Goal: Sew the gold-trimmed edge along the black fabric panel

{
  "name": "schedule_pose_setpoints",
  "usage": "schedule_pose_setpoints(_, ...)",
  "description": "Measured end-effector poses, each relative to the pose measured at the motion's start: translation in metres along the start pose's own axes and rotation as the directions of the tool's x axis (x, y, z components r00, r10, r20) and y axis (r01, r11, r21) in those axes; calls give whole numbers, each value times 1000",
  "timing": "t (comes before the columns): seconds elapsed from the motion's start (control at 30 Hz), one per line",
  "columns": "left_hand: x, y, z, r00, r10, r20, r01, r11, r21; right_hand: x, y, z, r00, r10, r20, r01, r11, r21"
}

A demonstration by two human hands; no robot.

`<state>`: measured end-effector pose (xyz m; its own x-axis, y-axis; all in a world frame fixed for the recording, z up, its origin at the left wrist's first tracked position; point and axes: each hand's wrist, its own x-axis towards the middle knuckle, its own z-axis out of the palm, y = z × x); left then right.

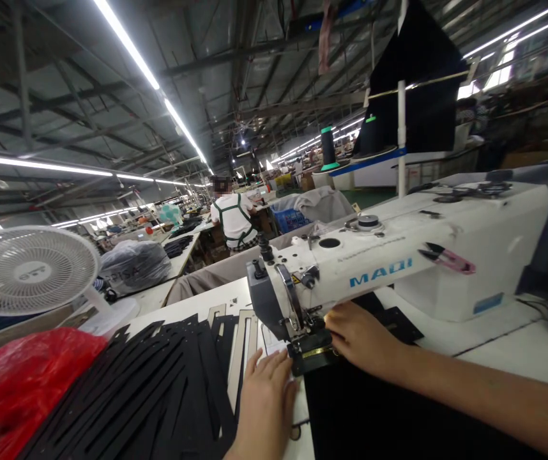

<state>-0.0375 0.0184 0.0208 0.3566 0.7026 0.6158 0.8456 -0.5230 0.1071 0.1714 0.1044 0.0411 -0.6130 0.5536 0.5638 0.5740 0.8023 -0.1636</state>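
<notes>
Left hand [267,390] lies flat, open, on the table by black fabric [350,409] under the sewing machine [398,255]; right hand [357,338] presses the fabric, fingers loosely curled. Black cut pieces [149,383], red bag [20,377], fan [29,268] left; needle hidden behind the machine head.

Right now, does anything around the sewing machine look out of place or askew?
Mostly tidy. One oddity: pink-handled thread snips rest loose on the sewing machine arm. Both hands, left hand and right hand, lie flat on the black fabric by the needle.
</notes>
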Motion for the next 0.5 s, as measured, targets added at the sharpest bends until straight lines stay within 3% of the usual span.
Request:
schedule_pose_setpoints(0.17, 8, -6, 20, 994, 106, 16, -107, 994, 32, -20, -29, 21, 992, -43, 115, 26, 988, 149)
schedule_pose_setpoints(0.5, 14, -2, 14, 984, 169, 53, -172, 984, 46, -13, -26, 20, 977, -55, 208, 33, 993, 111)
